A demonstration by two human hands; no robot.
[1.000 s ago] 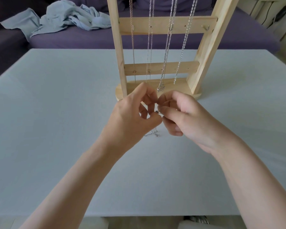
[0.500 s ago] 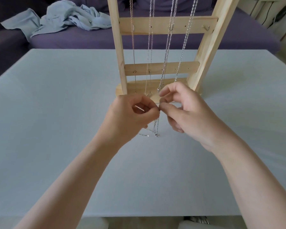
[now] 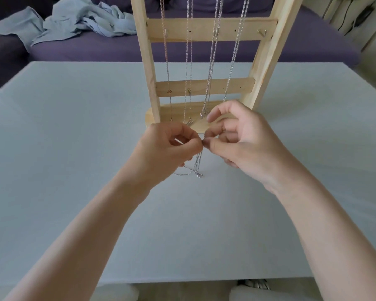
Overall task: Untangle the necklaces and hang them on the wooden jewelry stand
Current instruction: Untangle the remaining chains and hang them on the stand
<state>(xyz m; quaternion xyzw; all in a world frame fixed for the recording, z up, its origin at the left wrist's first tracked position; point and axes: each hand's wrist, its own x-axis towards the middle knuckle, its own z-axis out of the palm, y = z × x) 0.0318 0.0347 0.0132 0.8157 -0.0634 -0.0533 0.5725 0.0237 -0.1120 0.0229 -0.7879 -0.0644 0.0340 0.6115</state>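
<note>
A wooden jewelry stand (image 3: 204, 30) rises at the table's far middle, with several silver necklaces (image 3: 212, 61) hanging down from hooks above the frame. In front of its base, my left hand (image 3: 163, 151) and my right hand (image 3: 241, 140) meet fingertip to fingertip. Both pinch the top of a thin silver chain (image 3: 197, 165) between thumb and forefinger. The chain drops from the pinch to the table, where its lower end lies in a small heap. My right forefinger is raised and curled near the hanging pendants.
The pale grey table (image 3: 74, 148) spreads wide on both sides of my hands. A purple sofa (image 3: 96, 48) runs behind it, with a crumpled light blue cloth (image 3: 74, 20) on its seat. White furniture (image 3: 356, 22) stands at the far right.
Both hands have risen slightly and shifted toward the stand's base. More of the chain now hangs below the pinch, and my right forefinger has lifted away from the others.
</note>
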